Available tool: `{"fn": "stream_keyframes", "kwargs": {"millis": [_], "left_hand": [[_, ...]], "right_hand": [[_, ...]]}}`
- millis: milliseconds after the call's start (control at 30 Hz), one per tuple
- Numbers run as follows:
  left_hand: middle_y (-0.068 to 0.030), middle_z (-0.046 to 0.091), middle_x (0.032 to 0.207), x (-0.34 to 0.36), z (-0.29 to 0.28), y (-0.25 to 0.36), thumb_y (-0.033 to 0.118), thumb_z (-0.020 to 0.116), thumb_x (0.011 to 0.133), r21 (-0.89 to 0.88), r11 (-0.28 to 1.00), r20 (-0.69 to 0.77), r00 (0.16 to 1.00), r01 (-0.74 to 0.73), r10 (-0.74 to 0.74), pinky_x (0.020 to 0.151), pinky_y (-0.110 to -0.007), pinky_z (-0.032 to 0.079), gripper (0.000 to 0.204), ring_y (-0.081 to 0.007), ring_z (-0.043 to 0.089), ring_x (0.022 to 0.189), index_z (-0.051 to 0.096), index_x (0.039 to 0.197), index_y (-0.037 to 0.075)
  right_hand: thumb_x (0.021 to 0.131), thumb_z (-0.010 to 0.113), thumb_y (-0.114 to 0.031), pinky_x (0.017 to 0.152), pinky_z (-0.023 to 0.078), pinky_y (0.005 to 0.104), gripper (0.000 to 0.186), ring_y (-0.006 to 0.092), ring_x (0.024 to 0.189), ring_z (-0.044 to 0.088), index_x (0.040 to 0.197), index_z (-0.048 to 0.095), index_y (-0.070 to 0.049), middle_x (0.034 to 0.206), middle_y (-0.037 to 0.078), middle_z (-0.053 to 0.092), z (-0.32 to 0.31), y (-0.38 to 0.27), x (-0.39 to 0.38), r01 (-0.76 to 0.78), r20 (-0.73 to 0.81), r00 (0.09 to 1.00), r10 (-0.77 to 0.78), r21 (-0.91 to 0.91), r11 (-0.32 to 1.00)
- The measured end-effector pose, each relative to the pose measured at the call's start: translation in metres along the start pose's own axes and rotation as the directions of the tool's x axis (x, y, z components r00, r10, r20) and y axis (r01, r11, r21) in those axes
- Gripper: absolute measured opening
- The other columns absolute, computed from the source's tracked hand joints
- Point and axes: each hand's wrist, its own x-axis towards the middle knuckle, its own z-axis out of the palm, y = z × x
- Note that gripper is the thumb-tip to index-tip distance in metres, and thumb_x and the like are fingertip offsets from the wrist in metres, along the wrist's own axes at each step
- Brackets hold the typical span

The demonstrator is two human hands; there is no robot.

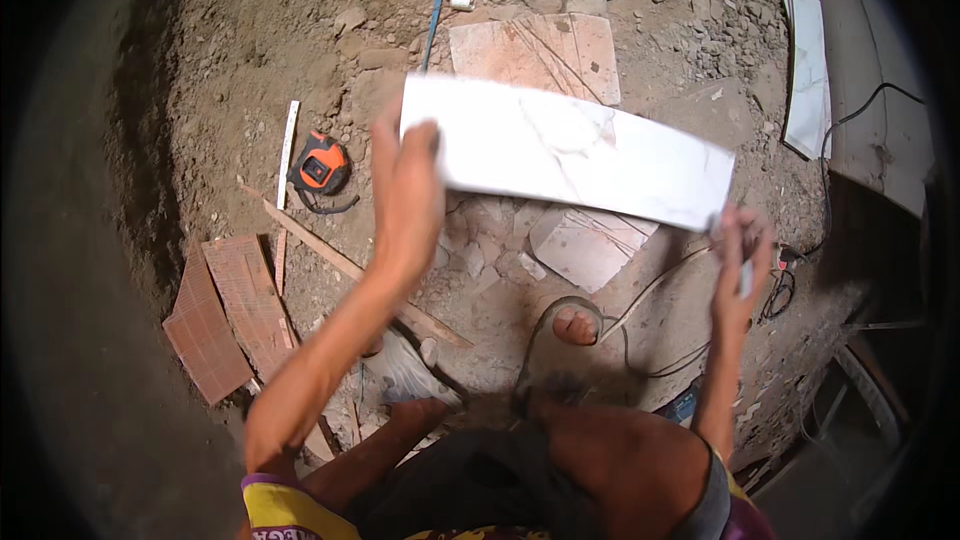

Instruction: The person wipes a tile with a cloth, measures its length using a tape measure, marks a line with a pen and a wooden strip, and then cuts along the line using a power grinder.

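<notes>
A long strip of white tile (570, 145) with faint grey marbling is held up in front of me, slanting down to the right. My left hand (408, 180) grips its left end, with the thumb on the face. At the lower right corner, my right hand (742, 250) pinches the other end and is slightly blurred. A short pale object (746, 278) also shows between the right fingers; its kind is unclear. Beneath the strip lie a pinkish, dusty tile piece (540, 48) and a broken pale tile piece (590, 248), both partly hidden.
An orange and black tape measure (322, 166) lies left on the dirt, near a wooden stick (335, 255) and brown ridged tile pieces (245, 290). Another white tile strip (808, 70) rests far right. A dark cable (826, 190) and a bluish tool (682, 404) are at right.
</notes>
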Motion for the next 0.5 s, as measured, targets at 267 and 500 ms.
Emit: {"fn": "stream_keyframes", "kwargs": {"millis": [267, 500], "left_hand": [[-0.0216, 0.069, 0.132, 0.16, 0.074, 0.003, 0.03, 0.056, 0.104, 0.446, 0.702, 0.231, 0.829, -0.555, 0.509, 0.107, -0.046, 0.048, 0.046, -0.0357, 0.064, 0.125, 0.067, 0.138, 0.002], [-0.0251, 0.065, 0.128, 0.17, 0.09, -0.013, 0.04, 0.056, 0.101, 0.578, 0.5, 0.26, 0.726, -0.646, 0.637, 0.109, -0.057, 0.043, 0.052, -0.0442, 0.061, 0.121, 0.069, 0.14, 0.008]], "right_hand": [[0.111, 0.058, -0.011, 0.108, 0.058, 0.0457, 0.024, 0.0329, 0.135, 0.062, 0.131, 0.046, -0.005, 0.148, 0.023, 0.055, 0.058, -0.02, -0.133, -0.548, 0.253, 0.831, 0.496, 0.531, 0.647], [0.11, 0.055, -0.004, 0.116, 0.049, 0.0469, 0.026, 0.0344, 0.14, 0.057, 0.133, 0.042, -0.003, 0.153, 0.029, 0.049, 0.062, 0.009, -0.164, -0.308, 0.309, 0.932, 0.187, 0.411, 0.858]]}}
